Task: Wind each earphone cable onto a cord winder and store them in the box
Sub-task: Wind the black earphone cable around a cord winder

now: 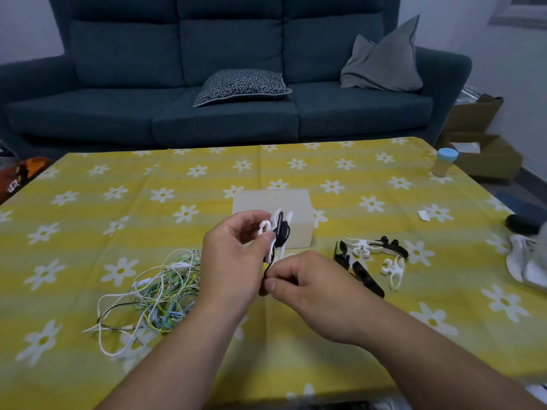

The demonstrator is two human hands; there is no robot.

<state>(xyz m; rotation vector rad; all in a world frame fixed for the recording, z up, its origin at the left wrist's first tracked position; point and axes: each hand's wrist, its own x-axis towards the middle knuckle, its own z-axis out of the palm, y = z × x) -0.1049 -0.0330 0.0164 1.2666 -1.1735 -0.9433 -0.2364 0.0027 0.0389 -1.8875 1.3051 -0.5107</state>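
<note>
Two grips: the left grip (233, 255) and the right grip (313, 291) work close together, raised above the tabletop (103, 220).
Left grip: thumb and curled fingers hold a white cord winder (264, 228) roughly upright, the thumb pressing on its middle.
Right grip: thumb and forefinger pinch the loose tail of the black earphone cable (283, 232), just below the winder.
Cable: several black turns sit round the winder's waist, and a short length runs down from them into the right grip. Whether the pinched end is a plug or an earbud cannot be told.
Step in hand: by the look of it, the last turns of this one cable, with little slack left to take up.
Box: the pale box (299, 208) stands just beyond both grips, partly behind the winder. Whether it is open cannot be told.
Tangle: a heap of white, green and blue cables (159, 291) lies to the left of the left grip, unwound.
Spare winders: black and white ones (367, 255) lie to the right of the right grip.
Next move: probably to tuck the tail into a notch so the turns hold, which calls for steady tension from the right grip, then to carry the winder forward to the box.
</note>
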